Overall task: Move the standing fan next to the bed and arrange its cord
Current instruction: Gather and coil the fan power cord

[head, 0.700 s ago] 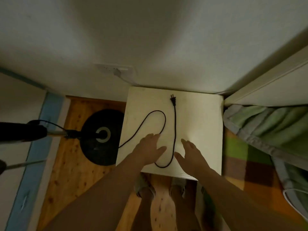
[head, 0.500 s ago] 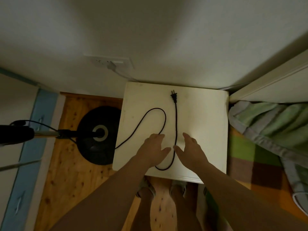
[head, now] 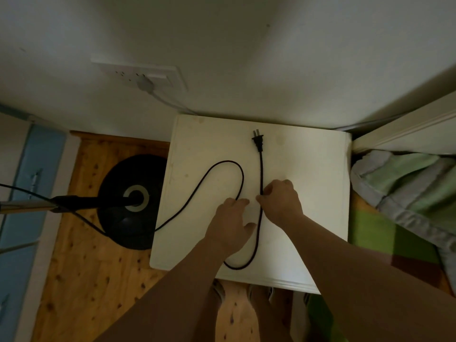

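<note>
The standing fan's round black base [head: 123, 225] stands on the wooden floor just left of a white bedside table [head: 308, 193]; its pole [head: 29, 206] runs out of view to the left. The fan's black cord [head: 222, 166] snakes across the tabletop in an S shape, and its plug [head: 257, 141] lies loose near the wall. My right hand [head: 281, 201] pinches the straight run of cord below the plug. To its left, my left hand [head: 229, 223] rests on the table, its fingertips touching the cord's loop and its thumb spread apart.
The bed with a green and grey blanket [head: 407, 183] is right of the table. A wall socket [head: 148, 75] above the table holds a white plug. A blue and white drawer unit [head: 24, 193] stands at the left. My feet are at the table's front edge.
Both hands moved forward onto the cord. The right hand's fingers, straight before, have curled round the straight run. The left fingertips now reach the loop.
</note>
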`<state>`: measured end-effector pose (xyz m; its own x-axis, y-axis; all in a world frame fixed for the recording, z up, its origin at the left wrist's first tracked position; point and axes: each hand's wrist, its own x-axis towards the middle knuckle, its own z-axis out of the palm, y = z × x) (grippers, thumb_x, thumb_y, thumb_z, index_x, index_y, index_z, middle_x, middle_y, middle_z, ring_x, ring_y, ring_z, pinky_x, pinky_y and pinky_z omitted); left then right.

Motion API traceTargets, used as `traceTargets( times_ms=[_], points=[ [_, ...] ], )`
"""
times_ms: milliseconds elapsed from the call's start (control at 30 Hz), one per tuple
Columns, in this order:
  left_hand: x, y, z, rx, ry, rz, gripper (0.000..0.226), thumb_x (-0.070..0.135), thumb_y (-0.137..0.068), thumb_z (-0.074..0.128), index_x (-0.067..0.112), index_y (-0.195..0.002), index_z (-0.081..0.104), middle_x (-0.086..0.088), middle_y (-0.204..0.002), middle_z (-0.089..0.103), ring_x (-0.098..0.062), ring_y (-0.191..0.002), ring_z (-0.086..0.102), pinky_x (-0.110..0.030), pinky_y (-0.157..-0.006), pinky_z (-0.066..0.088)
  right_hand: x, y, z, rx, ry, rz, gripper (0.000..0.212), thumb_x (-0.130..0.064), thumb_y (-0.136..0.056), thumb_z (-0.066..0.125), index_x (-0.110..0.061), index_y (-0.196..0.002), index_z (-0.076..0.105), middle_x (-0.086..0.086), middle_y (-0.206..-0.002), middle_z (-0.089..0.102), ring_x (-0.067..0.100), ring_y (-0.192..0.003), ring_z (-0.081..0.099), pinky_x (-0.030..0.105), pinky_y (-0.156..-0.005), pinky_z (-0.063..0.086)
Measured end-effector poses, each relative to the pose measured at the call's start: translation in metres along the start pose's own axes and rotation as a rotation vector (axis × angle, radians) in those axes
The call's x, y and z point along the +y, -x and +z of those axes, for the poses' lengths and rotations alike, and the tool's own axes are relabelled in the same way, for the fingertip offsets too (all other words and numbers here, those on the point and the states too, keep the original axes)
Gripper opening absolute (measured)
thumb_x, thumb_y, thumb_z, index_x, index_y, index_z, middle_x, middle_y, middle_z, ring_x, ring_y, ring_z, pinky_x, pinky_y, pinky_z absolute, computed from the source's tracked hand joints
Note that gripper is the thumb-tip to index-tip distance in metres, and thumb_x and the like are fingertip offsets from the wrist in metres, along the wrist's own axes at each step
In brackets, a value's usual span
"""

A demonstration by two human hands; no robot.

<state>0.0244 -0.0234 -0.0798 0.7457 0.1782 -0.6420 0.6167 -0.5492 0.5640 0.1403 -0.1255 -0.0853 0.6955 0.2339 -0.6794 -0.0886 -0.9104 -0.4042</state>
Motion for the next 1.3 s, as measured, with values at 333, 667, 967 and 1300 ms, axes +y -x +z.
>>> traceTargets(
  times_ms=[333,667,967,1300],
  points=[
    [-0.002,0.0,0.005,0.007,0.009,-0.011,0.067,0.032,-0.093,0.068,0.02,-0.152,0.038,-0.008,-0.14,0.043,-0.023,-0.129,0.042,-0.034,-0.109,0.037,0.019,-0.003,-0.025,-0.022,-0.282,0.015,0.01,-0.013,-0.087,0.066,-0.01,-0.091,0.058,0.004,-0.081,0.058,0.023,-0.077,0.057,0.034,-0.07,0.049],
    [0.004,0.002,0.014,0.06,0.015,-0.023,0.06,0.035,-0.095,0.065,0.02,-0.149,0.043,-0.009,-0.136,0.047,-0.025,-0.125,0.044,-0.033,-0.107,0.036,0.024,-0.005,-0.03,-0.058,-0.502,0.076,0.017,-0.002,-0.088,0.066,-0.009,-0.102,0.057,0.014,-0.09,0.065,0.02,-0.068,0.06,0.035,-0.066,0.055],
    [0.031,-0.003,0.016,0.056,0.359,-0.082,0.027,0.018,-0.103,0.052,0.01,-0.129,0.055,-0.001,-0.104,0.063,-0.017,-0.095,0.062,-0.031,-0.088,0.05,0.009,0.016,-0.018,-0.15,-0.592,0.152,0.019,-0.004,-0.082,0.073,-0.007,-0.095,0.061,0.02,-0.091,0.069,0.028,-0.071,0.067,0.042,-0.069,0.062],
    [0.031,0.001,-0.006,0.214,0.455,-0.121,0.026,0.029,-0.108,0.04,0.017,-0.113,0.063,0.012,-0.083,0.057,-0.004,-0.076,0.054,-0.017,-0.067,0.04,-0.004,0.024,-0.025,0.046,-0.389,-0.124,0.015,-0.025,-0.088,0.072,-0.017,-0.095,0.062,-0.004,-0.096,0.066,0.01,-0.08,0.063,0.018,-0.069,0.048]
  ],
)
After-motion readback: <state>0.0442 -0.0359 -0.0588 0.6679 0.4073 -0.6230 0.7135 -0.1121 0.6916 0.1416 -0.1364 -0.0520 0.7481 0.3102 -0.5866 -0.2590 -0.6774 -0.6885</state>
